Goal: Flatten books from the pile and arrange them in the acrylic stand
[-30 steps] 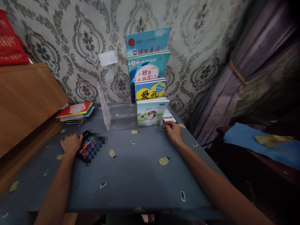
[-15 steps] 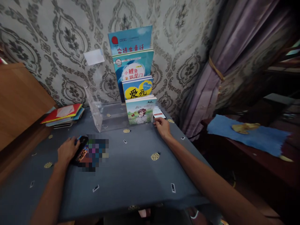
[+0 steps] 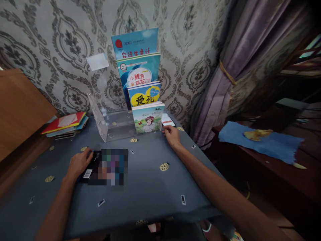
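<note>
In the head view, the left hand [image 3: 79, 163] lies left of centre, its fingers at the upper left edge of a dark book [image 3: 94, 166]; whether they grip it or only rest there, I cannot tell. The book lies flat on the table [image 3: 145, 197], below and left of the frame's middle. Its left edge slants from upper right to lower left, with a barcode at the lower left; blurring hides most of the cover, so its long axis is unclear.

At upper centre, a clear stand [image 3: 98, 118] holds a stepped row of picture books [image 3: 147, 122], upright, covers facing the camera, tallest at the back. The stand's left part holds no books. The right hand [image 3: 172, 135] is at its lower right corner, fingers curled, any hold unclear. A phone [image 3: 168, 123] lies just above that hand. Far left is a small stack of books [image 3: 65, 123].
</note>
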Action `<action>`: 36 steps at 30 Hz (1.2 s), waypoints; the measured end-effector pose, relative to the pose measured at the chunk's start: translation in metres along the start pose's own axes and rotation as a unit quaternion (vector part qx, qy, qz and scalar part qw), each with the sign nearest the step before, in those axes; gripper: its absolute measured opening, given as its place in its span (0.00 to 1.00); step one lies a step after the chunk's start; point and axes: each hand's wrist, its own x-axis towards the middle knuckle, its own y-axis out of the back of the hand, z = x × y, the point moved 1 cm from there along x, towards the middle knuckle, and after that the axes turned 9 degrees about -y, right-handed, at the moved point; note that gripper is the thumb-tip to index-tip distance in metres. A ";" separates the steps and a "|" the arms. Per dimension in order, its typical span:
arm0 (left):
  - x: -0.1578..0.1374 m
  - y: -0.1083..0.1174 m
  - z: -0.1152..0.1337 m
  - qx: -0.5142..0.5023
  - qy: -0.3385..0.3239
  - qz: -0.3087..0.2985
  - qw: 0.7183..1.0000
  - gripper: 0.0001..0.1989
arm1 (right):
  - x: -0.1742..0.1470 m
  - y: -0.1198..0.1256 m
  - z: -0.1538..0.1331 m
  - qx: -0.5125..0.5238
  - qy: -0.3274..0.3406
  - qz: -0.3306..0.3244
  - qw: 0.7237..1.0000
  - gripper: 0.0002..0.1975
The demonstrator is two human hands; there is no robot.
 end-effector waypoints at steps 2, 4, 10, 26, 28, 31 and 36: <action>0.000 -0.001 0.001 0.000 -0.001 0.004 1.000 0.20 | 0.000 0.000 0.000 0.000 0.000 0.001 1.000 0.13; -0.001 -0.002 0.005 0.005 -0.002 0.003 1.000 0.20 | 0.000 0.000 0.001 0.001 0.001 0.001 1.000 0.13; -0.007 0.003 0.039 0.009 -0.037 -0.015 0.999 0.22 | 0.000 0.002 0.003 0.016 0.003 0.001 1.000 0.11; -0.022 0.015 0.109 0.027 -0.071 -0.049 0.996 0.21 | -0.033 0.021 -0.007 -0.013 0.035 -0.038 0.999 0.11; -0.022 0.017 0.122 0.022 -0.077 -0.053 0.995 0.21 | -0.044 0.025 -0.016 -0.047 0.079 -0.053 0.994 0.10; -0.020 0.018 0.142 0.004 -0.096 -0.057 0.994 0.21 | -0.061 0.029 -0.035 -0.108 0.170 -0.083 0.976 0.11; -0.014 0.017 0.168 -0.029 -0.114 -0.036 0.992 0.20 | -0.085 0.027 -0.064 -0.145 0.268 -0.149 0.941 0.12</action>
